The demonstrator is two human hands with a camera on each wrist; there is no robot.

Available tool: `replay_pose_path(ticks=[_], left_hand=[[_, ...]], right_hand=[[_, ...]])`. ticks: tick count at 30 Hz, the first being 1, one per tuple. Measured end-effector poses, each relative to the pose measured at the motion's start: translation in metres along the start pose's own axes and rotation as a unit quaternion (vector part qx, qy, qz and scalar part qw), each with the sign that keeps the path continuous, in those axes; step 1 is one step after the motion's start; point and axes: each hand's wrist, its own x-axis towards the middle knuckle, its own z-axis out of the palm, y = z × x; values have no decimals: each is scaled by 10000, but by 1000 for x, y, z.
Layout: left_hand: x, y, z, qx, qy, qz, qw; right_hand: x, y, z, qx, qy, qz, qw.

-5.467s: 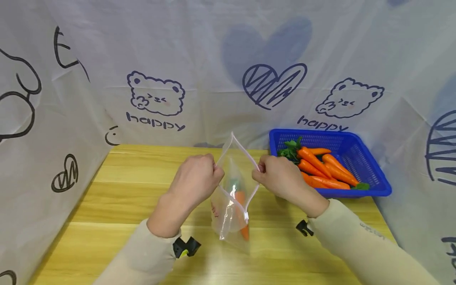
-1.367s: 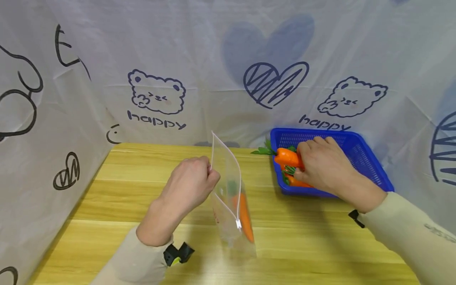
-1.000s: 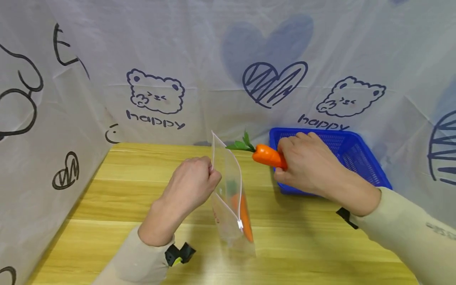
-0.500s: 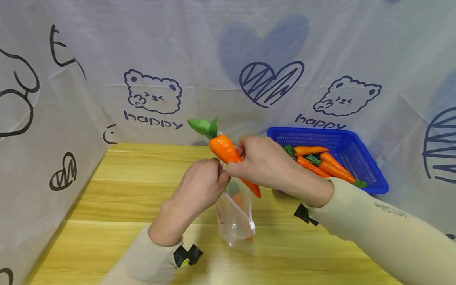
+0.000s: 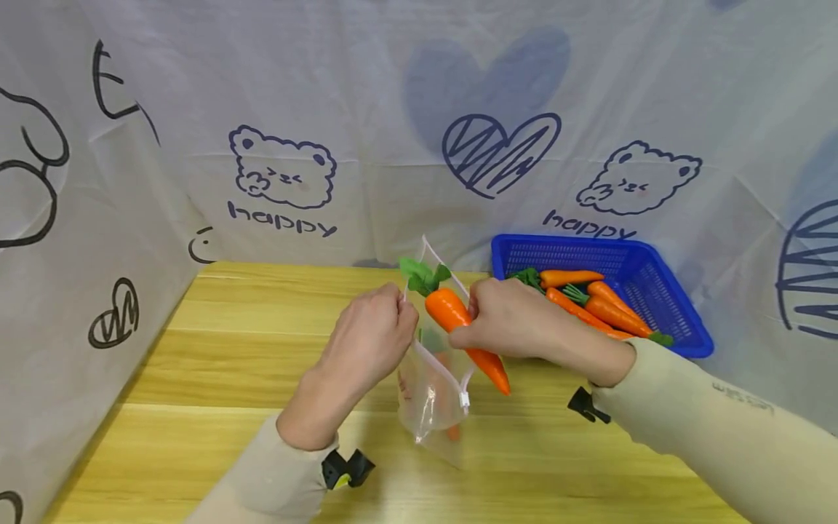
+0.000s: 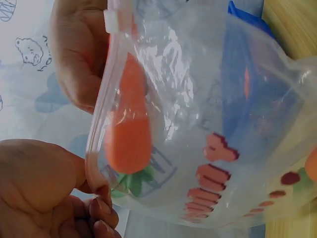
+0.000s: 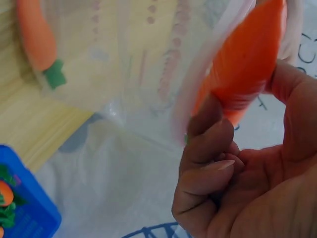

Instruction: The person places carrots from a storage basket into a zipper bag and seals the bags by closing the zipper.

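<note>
A clear zip bag (image 5: 424,407) with a white slider hangs over the wooden table, its mouth spread. My left hand (image 5: 366,331) pinches its zip rim, with fingertips and thumb on the edge in the left wrist view. My right hand (image 5: 517,319) grips an orange carrot (image 5: 449,310) around its middle. That carrot slants at the bag's mouth, leafy top up and left, tip pointing down and right; its tip shows outside the bag in the head view. Low inside the bag lies another carrot (image 7: 39,42), partly hidden in the head view.
A blue basket (image 5: 684,309) stands at the back right, holding several carrots (image 5: 612,311) with green tops. My right forearm passes in front of it. White printed cloth (image 5: 393,109) hangs behind and at both sides of the table (image 5: 249,364).
Earlier both hands held the bag's rim. My right hand then took a carrot from the basket and carried it left to the bag. Since half a second ago it has shifted down and right.
</note>
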Motion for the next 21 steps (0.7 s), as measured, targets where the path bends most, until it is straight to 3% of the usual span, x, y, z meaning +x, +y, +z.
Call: replay_pose_path(ticks=[2, 5, 8, 10, 15, 19, 21], left_hand=[[0, 3, 3, 31, 44, 92, 9999], [0, 11, 9, 144, 75, 507, 9986], [-1, 19, 15, 218, 47, 925, 9955], [-1, 24, 17, 136, -7, 1017, 9947], [-1, 29, 15, -187, -18, 845, 9962], [-1, 25, 6, -399, 40, 500, 9979], [0, 21, 1, -437, 36, 320, 9985]], right_hand=[[2, 3, -1, -253, -145, -2, 9996], [10, 6, -3, -459, -351, -121, 9983], [22, 7, -5, -221, -480, -156, 9985], [30, 9, -4, 118, -501, -84, 9986], [42, 10, 9, 682, -533, 39, 9962], [38, 6, 20, 533, -508, 48, 9973], [32, 5, 21, 360, -250, 19, 9990]])
